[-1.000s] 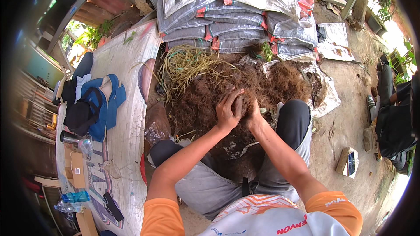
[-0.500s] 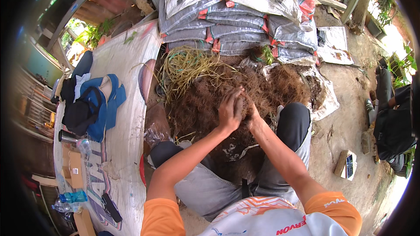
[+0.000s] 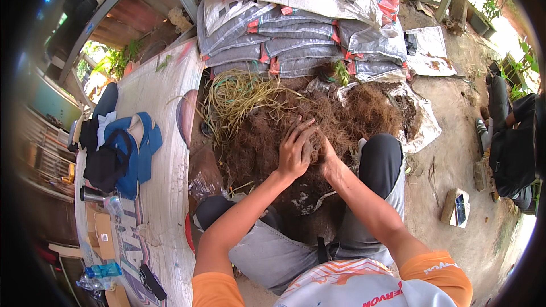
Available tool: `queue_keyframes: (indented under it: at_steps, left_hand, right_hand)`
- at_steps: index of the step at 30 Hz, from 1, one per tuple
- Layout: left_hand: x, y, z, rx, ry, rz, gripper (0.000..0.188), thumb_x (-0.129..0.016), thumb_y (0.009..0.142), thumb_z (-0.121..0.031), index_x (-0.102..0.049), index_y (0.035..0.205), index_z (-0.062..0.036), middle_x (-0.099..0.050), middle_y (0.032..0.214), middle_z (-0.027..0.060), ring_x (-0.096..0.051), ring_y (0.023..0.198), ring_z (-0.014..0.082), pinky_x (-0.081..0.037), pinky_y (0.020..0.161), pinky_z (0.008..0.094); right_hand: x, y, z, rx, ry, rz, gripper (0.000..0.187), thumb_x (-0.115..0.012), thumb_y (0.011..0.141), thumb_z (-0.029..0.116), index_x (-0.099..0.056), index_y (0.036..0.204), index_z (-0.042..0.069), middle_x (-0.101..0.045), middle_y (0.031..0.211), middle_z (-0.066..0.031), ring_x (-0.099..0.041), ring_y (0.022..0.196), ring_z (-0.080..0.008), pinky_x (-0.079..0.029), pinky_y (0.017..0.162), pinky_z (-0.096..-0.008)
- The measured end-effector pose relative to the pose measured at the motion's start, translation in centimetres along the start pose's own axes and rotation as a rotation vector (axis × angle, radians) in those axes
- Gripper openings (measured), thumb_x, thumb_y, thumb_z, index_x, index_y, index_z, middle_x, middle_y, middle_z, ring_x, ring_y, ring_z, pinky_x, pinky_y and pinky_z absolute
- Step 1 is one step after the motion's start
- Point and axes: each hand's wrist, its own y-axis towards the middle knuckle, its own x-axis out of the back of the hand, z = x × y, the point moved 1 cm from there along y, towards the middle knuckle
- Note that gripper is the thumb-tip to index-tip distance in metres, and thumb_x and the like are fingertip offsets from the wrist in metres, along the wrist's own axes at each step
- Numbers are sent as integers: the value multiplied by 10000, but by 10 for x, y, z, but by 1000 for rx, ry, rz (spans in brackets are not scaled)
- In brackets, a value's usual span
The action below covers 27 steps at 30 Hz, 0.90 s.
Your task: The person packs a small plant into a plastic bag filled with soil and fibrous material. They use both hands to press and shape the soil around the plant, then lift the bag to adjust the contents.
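My left hand (image 3: 296, 150) and my right hand (image 3: 329, 155) face each other over a heap of brown coconut-like fibre (image 3: 256, 142). Between the two palms sits a clump of brown fibre (image 3: 316, 146), largely hidden by my fingers. The left fingers bend around its side and top, slightly spread. Only the back edge and thumb side of the right hand show, pressed to the other side. Just beyond, at the left, lies a tangle of yellow-green dry strands (image 3: 239, 99).
Stacked grey sacks (image 3: 301, 40) stand behind the heap. A white sack (image 3: 424, 119) with dark material lies to its right. On the left, a pale table (image 3: 170, 136) carries a blue bag (image 3: 139, 148) and bottles (image 3: 102, 270). A phone on a block (image 3: 456, 209) rests on the floor at right.
My left fingers have spread a little and shifted lower against the clump. Both hands stay together over the heap. The whole view has tilted slightly.
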Motion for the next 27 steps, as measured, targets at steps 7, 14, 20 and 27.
queue_keyframes:
  at_steps: [7,14,20,27]
  left_hand:
    - [-7,10,-13,36,23,78,351,-546,842,-125,-586,1183,-53,-563,1245,153,-482,1206,399,-412,1000,457]
    - [-12,-11,-2,11,173,109,298,-489,919,-158,-569,1168,-15,-546,1258,169,-500,1183,363,-392,1019,463]
    - [-10,4,-4,581,-433,-191,483,-384,992,-411,-499,1246,-17,-506,1271,199,-464,1216,292,-366,1020,412]
    - [-23,-8,-6,653,-117,-295,364,-425,989,-274,-570,1131,28,-617,1075,226,-597,1004,373,-460,858,421]
  right_hand:
    - [18,-9,12,106,-105,-139,356,-485,957,376,-527,1252,183,-554,1236,-69,-553,1086,-206,-478,921,-355]
    - [-14,-24,1,116,-320,-259,382,-451,968,387,-514,1270,160,-532,1252,-73,-530,1127,-222,-480,926,-399]
    - [-48,-18,8,277,-292,-279,322,-536,937,270,-562,1165,44,-626,1095,-107,-604,986,-233,-495,871,-382]
    - [-62,-16,-16,507,-432,-449,235,-583,898,127,-558,1092,-2,-637,999,-126,-623,833,-184,-517,706,-309]
